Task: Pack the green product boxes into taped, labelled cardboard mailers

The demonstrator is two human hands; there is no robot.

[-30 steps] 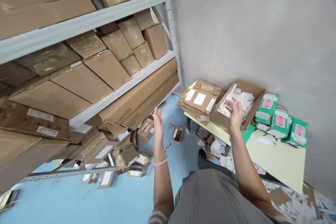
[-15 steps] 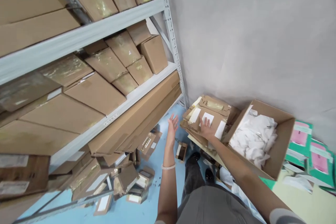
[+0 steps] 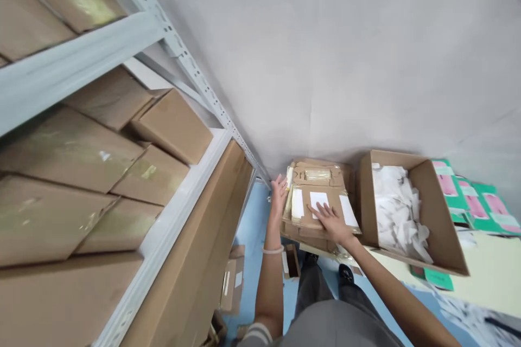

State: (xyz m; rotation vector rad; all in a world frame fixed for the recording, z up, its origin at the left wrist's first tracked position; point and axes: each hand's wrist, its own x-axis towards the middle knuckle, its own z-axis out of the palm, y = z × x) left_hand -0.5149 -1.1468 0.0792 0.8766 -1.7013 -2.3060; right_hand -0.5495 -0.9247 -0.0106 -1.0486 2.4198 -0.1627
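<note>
A stack of flattened cardboard boxes (image 3: 303,230) with white labels and shiny tape lies on a pale table against the wall. My right hand (image 3: 329,220) rests on the top piece, palm down, with its fingers spread. At the stack's left edge is my left hand (image 3: 279,193), upright with fingers apart; I cannot tell whether it touches the cardboard. Neither hand grips anything. Just right of the stack stands an open cardboard box (image 3: 442,211) holding crumpled white paper (image 3: 396,209).
Green-and-pink packs (image 3: 476,200) lie on the pale table (image 3: 484,260) at the right. A metal shelving rack (image 3: 191,73) loaded with cardboard boxes (image 3: 175,124) fills the left. On the blue floor (image 3: 254,222) lie a small open carton (image 3: 292,261) and flattened cardboard (image 3: 233,282).
The view has turned right and come nearer the wall. My left hand has moved from apart from the stack to its left edge. My right hand stays on top, fingers spread.
</note>
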